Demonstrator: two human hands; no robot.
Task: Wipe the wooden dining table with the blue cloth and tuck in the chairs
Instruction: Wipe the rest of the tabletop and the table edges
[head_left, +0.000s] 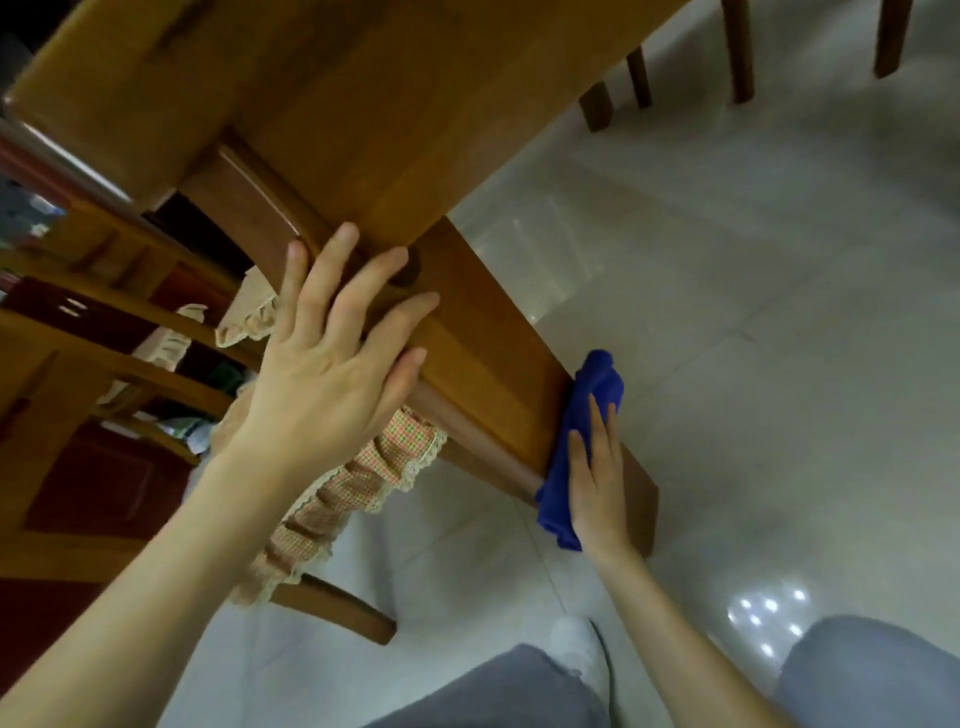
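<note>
Flatly, right hand (597, 483) presses plush blue cloth (597, 382) on wooden leg (493, 353).

Home dining room. Wooden dining table (363, 104) under the flat fingers of the left hand (332, 358); chair (337, 608) with frilled checked cushion (389, 467) just below that hand; glossy floor tiles (753, 312) to its right.

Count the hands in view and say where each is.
2. The left hand lies flat on the top of the table leg; the right hand presses the blue cloth against its lower part. Both show fully.
</note>
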